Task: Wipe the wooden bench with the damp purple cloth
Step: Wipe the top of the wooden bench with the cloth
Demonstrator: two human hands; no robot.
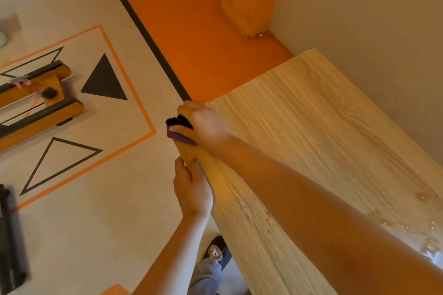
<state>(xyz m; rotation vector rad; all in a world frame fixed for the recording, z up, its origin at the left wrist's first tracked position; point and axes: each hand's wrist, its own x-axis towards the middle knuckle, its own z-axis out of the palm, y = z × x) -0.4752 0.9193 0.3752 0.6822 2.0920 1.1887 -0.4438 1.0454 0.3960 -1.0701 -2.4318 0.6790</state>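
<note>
Head view: right hand (203,122) clenched on purple cloth (178,136), pressing it over the bench's (311,127) left front edge near the far corner. Left hand (191,187) grips the same edge just nearer, fingers curled around it. Wet patches on bench top, right. Patterned floor (96,199) below.

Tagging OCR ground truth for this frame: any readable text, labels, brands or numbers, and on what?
No readable text anywhere in this view.
floor markings: only triangles and an orange outline, no letters or numbers.
wooden bench: bare wood grain, no label.
purple cloth, held in the right hand grip: no tag visible.
shoe: a small pale patch, too blurred to tell whether it is text.
</note>
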